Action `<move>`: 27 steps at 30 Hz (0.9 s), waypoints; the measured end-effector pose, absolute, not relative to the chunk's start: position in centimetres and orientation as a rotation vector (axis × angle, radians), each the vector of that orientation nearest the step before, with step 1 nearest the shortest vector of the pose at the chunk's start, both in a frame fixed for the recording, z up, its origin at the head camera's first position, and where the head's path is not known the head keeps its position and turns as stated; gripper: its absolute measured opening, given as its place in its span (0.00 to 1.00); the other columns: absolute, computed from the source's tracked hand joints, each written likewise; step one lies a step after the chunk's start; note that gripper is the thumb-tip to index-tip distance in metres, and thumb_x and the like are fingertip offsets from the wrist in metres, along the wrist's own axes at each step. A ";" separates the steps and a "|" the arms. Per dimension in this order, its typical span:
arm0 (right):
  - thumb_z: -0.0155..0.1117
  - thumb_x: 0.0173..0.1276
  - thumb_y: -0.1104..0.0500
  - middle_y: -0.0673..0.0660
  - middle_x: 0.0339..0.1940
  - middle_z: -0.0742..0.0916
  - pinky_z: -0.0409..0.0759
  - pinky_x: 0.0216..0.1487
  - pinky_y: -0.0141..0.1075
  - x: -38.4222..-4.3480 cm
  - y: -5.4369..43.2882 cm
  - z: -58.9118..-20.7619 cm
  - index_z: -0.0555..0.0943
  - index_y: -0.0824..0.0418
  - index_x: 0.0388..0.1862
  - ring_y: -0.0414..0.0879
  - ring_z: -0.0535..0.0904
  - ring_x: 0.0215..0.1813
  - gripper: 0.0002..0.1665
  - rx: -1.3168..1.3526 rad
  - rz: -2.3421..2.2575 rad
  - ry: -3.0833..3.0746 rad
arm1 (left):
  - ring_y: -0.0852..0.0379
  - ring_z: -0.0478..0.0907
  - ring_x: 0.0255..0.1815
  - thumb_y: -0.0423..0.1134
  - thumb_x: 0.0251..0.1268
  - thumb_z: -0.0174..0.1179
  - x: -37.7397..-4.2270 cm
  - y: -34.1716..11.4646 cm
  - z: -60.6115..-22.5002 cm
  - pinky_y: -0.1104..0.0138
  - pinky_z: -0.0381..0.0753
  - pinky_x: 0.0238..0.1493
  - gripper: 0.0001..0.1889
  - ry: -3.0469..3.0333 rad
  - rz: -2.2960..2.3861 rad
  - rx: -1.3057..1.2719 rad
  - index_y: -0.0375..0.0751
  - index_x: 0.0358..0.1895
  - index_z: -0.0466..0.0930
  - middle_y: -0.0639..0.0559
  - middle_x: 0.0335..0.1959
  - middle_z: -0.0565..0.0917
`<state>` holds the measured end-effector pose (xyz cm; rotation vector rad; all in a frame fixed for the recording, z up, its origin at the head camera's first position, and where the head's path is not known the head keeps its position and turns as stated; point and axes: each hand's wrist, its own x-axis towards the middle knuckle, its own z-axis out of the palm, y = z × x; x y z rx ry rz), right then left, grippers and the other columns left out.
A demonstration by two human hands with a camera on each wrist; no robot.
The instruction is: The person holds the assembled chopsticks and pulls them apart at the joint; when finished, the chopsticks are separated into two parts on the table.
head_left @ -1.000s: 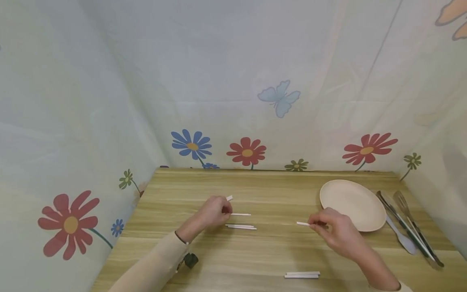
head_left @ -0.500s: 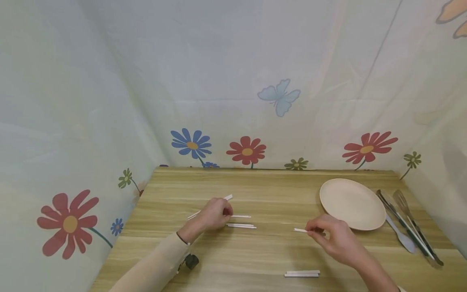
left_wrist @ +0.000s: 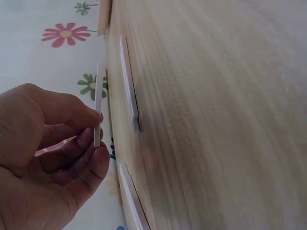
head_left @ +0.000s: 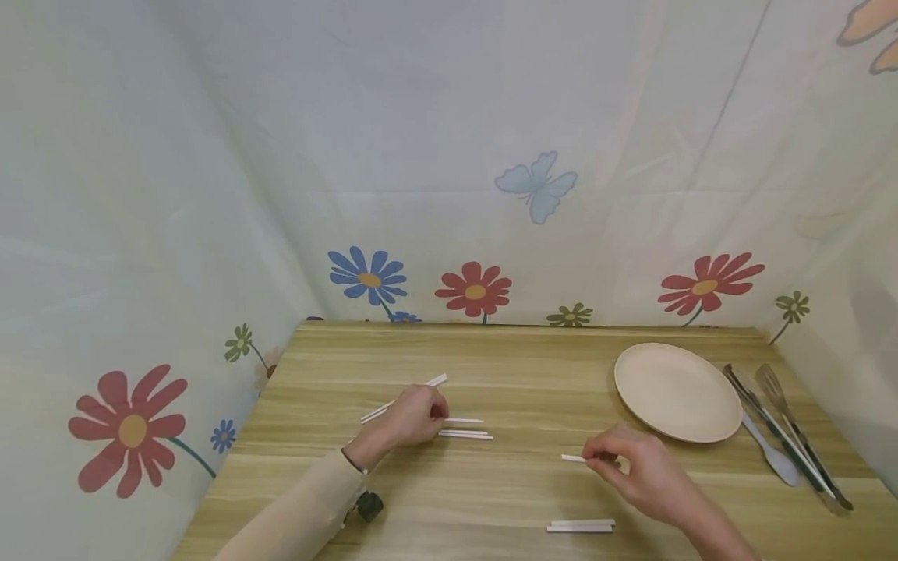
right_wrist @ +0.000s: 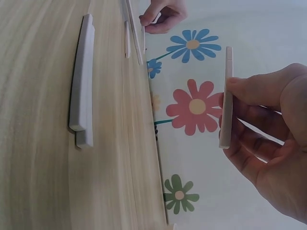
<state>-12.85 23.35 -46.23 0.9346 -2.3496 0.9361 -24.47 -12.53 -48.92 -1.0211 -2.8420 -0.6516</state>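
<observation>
My left hand [head_left: 415,413] pinches a thin white stick [head_left: 464,421] between thumb and fingers. In the left wrist view that stick [left_wrist: 99,91] is held just off the table. A pair of white sticks [head_left: 468,435] lies close beside it on the near side, and another slanting pair [head_left: 438,380] lies partly behind the hand. To the right, my right hand [head_left: 644,474] pinches a short-looking white stick [head_left: 572,458], whose rest the fingers cover. The right wrist view shows this stick [right_wrist: 227,100] raised clear of the table. Nearer the front lies a further pair of sticks [head_left: 581,527].
A beige plate [head_left: 677,389] stands at the back right of the wooden table [head_left: 533,358]. Beside it lie a grey spoon [head_left: 779,466], tongs [head_left: 772,421] and a whisk [head_left: 779,389]. Flowered cloth [head_left: 540,257] hangs around the table.
My right hand has come toward the front and slightly left with its stick. My left hand and its stick have moved a little nearer. The sticks on the table have stayed put.
</observation>
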 end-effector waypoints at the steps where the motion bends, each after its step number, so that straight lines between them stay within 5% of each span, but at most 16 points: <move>1: 0.76 0.48 0.70 0.38 0.29 0.83 0.73 0.32 0.20 -12.8 23.3 -46.3 0.83 0.48 0.31 0.30 0.76 0.32 0.19 0.935 0.937 -2.357 | 0.65 0.73 0.24 0.29 0.48 0.65 -24.5 -12.5 -49.0 0.73 0.74 0.27 0.03 -2.844 -0.645 -1.021 0.42 0.25 0.85 0.57 0.21 0.81; 27: 0.76 0.48 0.71 0.39 0.29 0.83 0.73 0.32 0.19 -12.2 23.0 -47.7 0.84 0.49 0.31 0.29 0.76 0.31 0.19 1.002 0.936 -2.391 | 0.64 0.74 0.27 0.30 0.50 0.65 -24.3 -12.7 -49.7 0.71 0.75 0.31 0.03 -2.905 -0.608 -1.019 0.42 0.27 0.86 0.59 0.23 0.81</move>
